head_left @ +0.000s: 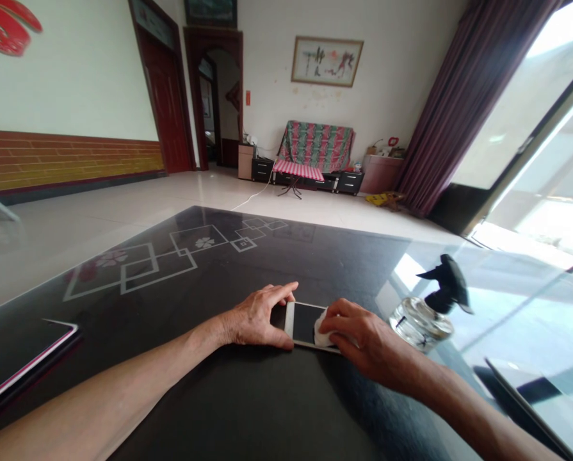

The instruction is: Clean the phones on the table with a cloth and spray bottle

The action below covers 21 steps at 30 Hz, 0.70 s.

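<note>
Clasping phone (303,325) between thumb and fingers of left hand (260,317); gripping white wad (321,331) in right hand (360,333), pressing onto screen (304,320).

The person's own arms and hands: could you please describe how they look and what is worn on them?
The left hand and right hand are ungloved. The left forearm and right forearm show no sleeve within the picture. No watch, bracelet or cable is visible on them.
</note>
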{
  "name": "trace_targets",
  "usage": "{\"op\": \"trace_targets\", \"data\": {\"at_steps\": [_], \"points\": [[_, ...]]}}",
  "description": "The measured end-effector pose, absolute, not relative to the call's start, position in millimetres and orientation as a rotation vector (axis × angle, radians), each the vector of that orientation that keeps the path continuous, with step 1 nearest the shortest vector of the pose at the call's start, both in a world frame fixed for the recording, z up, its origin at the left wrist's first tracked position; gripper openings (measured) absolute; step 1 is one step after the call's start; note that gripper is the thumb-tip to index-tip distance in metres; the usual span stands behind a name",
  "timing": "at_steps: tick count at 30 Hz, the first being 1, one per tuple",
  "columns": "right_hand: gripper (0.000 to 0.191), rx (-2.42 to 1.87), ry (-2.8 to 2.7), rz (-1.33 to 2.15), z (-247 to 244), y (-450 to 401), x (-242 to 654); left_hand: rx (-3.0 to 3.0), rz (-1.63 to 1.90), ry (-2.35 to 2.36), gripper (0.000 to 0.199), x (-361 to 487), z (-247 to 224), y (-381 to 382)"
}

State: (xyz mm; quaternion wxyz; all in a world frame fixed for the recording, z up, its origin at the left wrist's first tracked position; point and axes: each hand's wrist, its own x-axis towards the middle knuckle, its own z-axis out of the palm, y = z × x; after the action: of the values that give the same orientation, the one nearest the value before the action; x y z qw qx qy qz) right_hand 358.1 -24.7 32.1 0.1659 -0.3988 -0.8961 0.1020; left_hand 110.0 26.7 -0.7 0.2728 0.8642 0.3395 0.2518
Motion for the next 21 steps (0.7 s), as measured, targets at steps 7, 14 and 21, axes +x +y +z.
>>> {"op": "trace_targets", "data": {"at_steps": [7,14,21], "points": [[0.024,-1.438,-2.337,0.102,20.0,-37.1,393.3,2.344,0.686,0.891,0.098,108.9,-1.5,26.9],[0.026,-1.464,-2.328,-0.005,18.0,-20.2,367.4,2.324,0.679,0.902,0.098,108.8,-0.2,26.6],[0.026,-1.335,-2.383,0.092,13.1,-3.6,328.0,2.283,0.684,0.928,0.1,109.7,-2.2,26.1]]}}
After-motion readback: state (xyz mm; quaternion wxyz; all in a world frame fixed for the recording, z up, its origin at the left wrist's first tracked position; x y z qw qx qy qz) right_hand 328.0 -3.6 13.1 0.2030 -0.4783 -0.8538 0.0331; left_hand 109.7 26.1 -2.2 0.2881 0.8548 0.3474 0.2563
